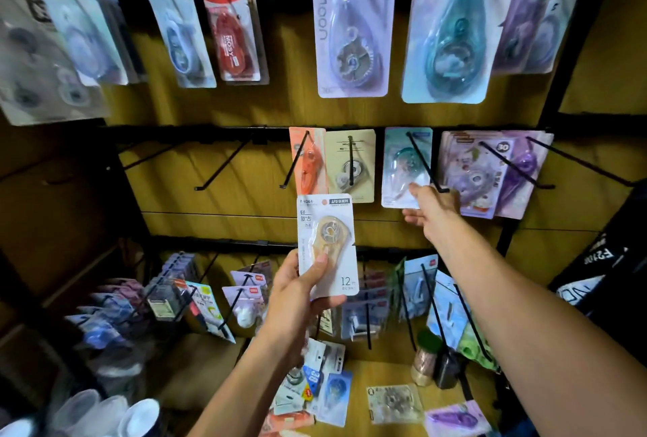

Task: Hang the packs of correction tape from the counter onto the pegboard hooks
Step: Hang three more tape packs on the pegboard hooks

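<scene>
My left hand grips a white pack of correction tape with a pale orange dispenser, held upright in front of the middle row of hooks. My right hand reaches out with straight fingers to the teal pack hanging on a black hook in that row, its fingertips at the pack's lower edge. An orange pack and a beige pack hang just left of it. Several loose packs lie on the wooden counter below.
Bare black hooks stick out at the left of the middle row. Purple packs hang at the right. Large packs fill the top row, more packs hang on the bottom row. Small bottles stand on the counter.
</scene>
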